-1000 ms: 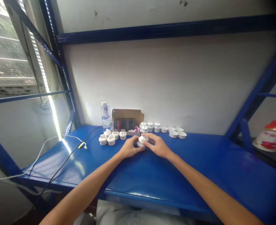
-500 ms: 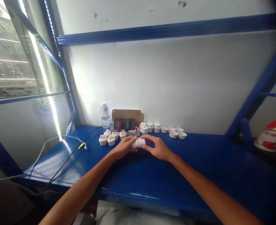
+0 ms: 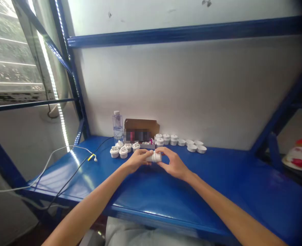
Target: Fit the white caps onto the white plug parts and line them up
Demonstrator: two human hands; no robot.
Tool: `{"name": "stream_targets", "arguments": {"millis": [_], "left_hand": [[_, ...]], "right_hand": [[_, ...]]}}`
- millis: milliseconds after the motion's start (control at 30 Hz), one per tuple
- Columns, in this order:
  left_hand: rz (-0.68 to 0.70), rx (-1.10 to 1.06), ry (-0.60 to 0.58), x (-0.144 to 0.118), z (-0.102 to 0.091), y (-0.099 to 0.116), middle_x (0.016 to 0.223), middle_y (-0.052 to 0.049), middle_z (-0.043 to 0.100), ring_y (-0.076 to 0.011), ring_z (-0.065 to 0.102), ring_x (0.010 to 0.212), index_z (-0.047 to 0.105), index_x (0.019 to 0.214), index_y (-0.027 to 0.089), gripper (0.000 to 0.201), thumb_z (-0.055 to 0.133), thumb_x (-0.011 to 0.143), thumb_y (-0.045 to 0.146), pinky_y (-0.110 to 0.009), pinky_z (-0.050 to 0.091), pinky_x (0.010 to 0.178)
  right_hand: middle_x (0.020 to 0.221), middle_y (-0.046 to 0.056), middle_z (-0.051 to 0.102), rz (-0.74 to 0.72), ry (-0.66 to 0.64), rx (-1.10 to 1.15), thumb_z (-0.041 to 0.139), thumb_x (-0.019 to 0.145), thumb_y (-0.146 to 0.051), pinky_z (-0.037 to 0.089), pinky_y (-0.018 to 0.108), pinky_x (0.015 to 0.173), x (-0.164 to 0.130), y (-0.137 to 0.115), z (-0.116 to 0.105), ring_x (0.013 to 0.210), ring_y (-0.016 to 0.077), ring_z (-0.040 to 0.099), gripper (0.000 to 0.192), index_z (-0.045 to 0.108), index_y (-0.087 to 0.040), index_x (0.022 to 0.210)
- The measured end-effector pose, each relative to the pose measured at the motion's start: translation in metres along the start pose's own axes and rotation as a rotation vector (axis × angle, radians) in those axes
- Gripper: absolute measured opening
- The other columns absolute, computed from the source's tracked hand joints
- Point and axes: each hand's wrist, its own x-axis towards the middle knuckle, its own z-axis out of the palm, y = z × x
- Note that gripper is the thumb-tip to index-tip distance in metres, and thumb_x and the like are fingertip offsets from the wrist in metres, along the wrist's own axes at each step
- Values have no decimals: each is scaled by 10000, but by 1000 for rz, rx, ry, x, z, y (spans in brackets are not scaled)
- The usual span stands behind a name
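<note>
Small white round plastic part (image 3: 154,156) is held on its side just above blue shelf, btwn both hands.

Looked like a small workshop or assembly bench: blue steel racking shelf (image 3: 217,177) used as worktop against a scuffed white wall (image 3: 192,92), rows of identical white plastic parts (image 3: 181,141) at frame centre, cardboard box (image 3: 140,124), loose cables (image 3: 64,164) at left.

Both arms stretched forward, left hand (image 3: 137,160) and right hand (image 3: 173,163) curled together
</note>
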Motion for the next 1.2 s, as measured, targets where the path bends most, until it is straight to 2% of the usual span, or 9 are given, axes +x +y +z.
{"name": "stream_targets", "arguments": {"millis": [133, 300, 433, 533, 667, 800, 900, 1033, 1200], "left_hand": [[16, -50, -46, -3, 4, 4, 890, -95, 701, -166, 661, 806, 709, 980, 97, 499, 830, 706, 496, -290, 517, 746], [-9, -121, -8, -3, 5, 2, 847, -91, 690, -147, 649, 735, 704, 912, 87, 477, 790, 744, 525, -296, 534, 713], [16, -143, -53, -2, 5, 1, 933, -87, 699, -176, 681, 848, 680, 985, 115, 444, 848, 713, 423, -309, 544, 793], [-1, -153, -15, -3, 4, 3, 887, -69, 685, -154, 671, 788, 671, 933, 111, 420, 841, 720, 431, -300, 542, 759], [-3, -162, -75, -4, 2, 5, 910, -81, 695, -165, 676, 822, 672, 957, 112, 411, 850, 720, 396, -296, 537, 762], [-9, -218, -46, -3, 1, 4, 880, -68, 689, -125, 658, 732, 668, 921, 110, 383, 823, 751, 417, -271, 527, 728], [-22, -203, -90, -3, 1, 3, 893, -79, 698, -141, 669, 768, 671, 946, 113, 388, 832, 744, 402, -273, 522, 741], [-27, -207, -92, -3, 2, 2, 866, -71, 692, -134, 658, 749, 684, 940, 107, 383, 811, 765, 423, -265, 509, 726], [16, -260, -106, -1, 2, 0, 880, -72, 697, -138, 664, 778, 690, 981, 115, 372, 809, 776, 401, -268, 507, 765]], "right_hand": [[926, 72, 749, 158, 56, 92, 676, 850, -430, 602, 386, 760, -1, -3, 0, 822, 240, 731, 340, 632, -198, 1094], [1112, 87, 730, 53, 50, 93, 794, 736, -404, 562, 417, 948, -1, -1, 4, 1067, 281, 693, 399, 654, -215, 1058], [861, 78, 747, 245, 90, 200, 670, 842, -519, 624, 422, 744, -2, 0, 8, 811, 266, 739, 371, 617, -201, 1025], [1084, 100, 733, 60, 108, 92, 786, 747, -461, 591, 430, 899, -4, -3, 8, 1026, 291, 707, 424, 639, -212, 1057], [892, 79, 749, 125, 139, 42, 669, 856, -494, 622, 410, 766, -4, -6, 7, 820, 259, 734, 336, 648, -200, 1016], [1104, 98, 731, -30, 108, -38, 737, 809, -439, 603, 419, 873, -5, -7, 5, 1001, 280, 712, 340, 661, -210, 1049], [1005, 80, 747, -28, 104, -45, 664, 880, -427, 629, 389, 786, -6, -9, 6, 876, 242, 735, 284, 652, -218, 1072], [1129, 90, 728, -174, 62, -181, 663, 890, -394, 589, 429, 934, -7, -14, 6, 1039, 271, 708, 266, 676, -228, 1098], [1137, 100, 726, -240, 80, -302, 620, 923, -357, 590, 435, 936, -6, -15, 2, 1060, 279, 703, 258, 667, -231, 1143]]}}
